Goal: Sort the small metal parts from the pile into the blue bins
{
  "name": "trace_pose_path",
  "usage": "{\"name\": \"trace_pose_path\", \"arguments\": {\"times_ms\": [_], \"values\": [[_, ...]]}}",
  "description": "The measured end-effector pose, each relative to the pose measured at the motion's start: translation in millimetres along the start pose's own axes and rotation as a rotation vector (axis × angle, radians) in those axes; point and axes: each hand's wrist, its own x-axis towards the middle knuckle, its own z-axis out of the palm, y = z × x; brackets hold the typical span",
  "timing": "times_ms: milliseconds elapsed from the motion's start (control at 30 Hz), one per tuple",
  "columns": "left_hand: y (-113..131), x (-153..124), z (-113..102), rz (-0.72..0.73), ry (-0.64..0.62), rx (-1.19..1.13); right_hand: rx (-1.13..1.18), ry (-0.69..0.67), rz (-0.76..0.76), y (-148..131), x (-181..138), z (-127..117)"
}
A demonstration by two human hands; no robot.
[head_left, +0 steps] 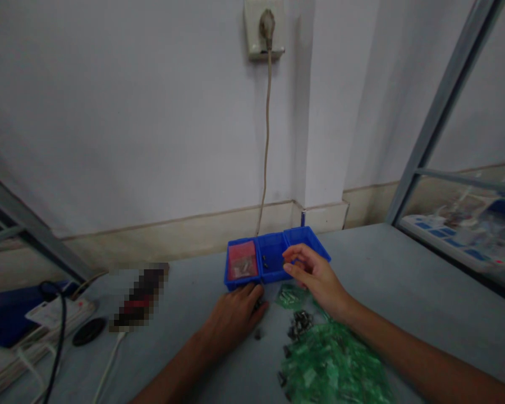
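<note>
My left hand (239, 307) rests on the table at the front edge of a blue three-part tray (273, 276). Its fingers curl down around small dark pieces that are mostly hidden. Over the tray's right part hovers my right hand (313, 272), thumb and fingers drawn together; whatever is between the tips is too small to make out. A pink-backed clear bag (242, 264) lies in the left compartment, and a few small dark pieces (265, 261) sit in the middle one. Below my right hand are a small green packet (292, 296) and a heap of small metal parts (300, 324).
A large pile of green plastic packets (334, 365) covers the front right of the table (429, 286). A blurred-out device (141, 297) with a white cable and a black round object (89, 331) lie left. Power strips and metal frame posts flank both sides; a wall stands behind.
</note>
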Motion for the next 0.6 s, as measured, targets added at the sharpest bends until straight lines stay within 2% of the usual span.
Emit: {"name": "trace_pose_path", "arguments": {"times_ms": [267,600], "values": [[1.1,0.0,-1.9,-0.005,-0.004,-0.010,0.378,-0.046,0.152,1.9,0.3,2.4],[0.5,0.4,-0.7,-0.005,0.001,-0.017,0.554,-0.049,0.244,2.1,1.2,1.1]]}}
